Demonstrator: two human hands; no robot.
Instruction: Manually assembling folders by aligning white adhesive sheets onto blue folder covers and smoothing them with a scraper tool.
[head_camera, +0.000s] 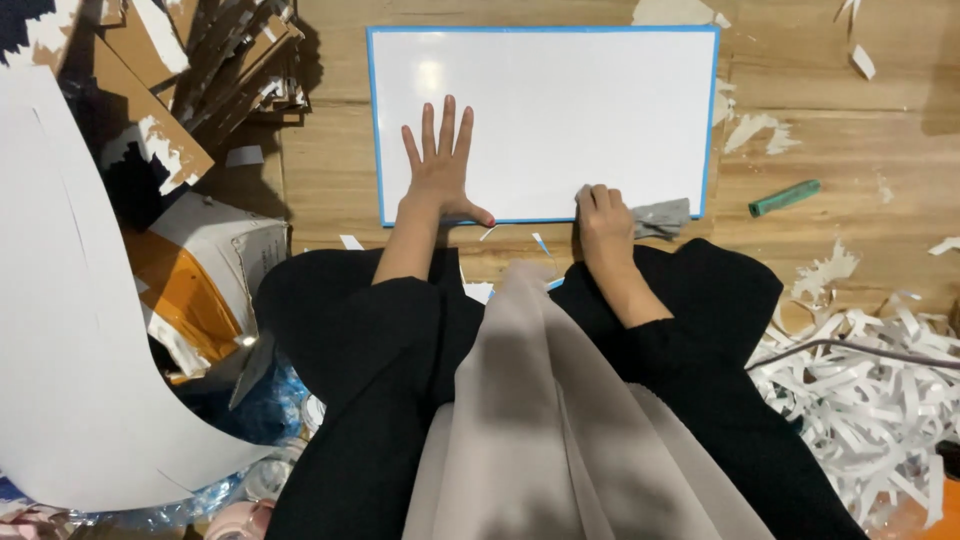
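At nine o'clock, large curved white paper sheet (60, 330) beside torn brown cardboard scraps (200, 70). Toward eleven o'clock, left hand (440, 170) flat, fingers spread wide, pressing blue-framed rectangular whiteboard (560, 90) on wooden floor (830, 130). At one o'clock, right hand (603, 222) curled shut around grey cloth (660, 217) at board's lower edge. At three o'clock, green marker (784, 198); at four o'clock, shredded white paper strips (870, 390).

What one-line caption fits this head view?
Left hand flat on a blue-framed whiteboard while right hand presses a grey cloth at its lower edge.
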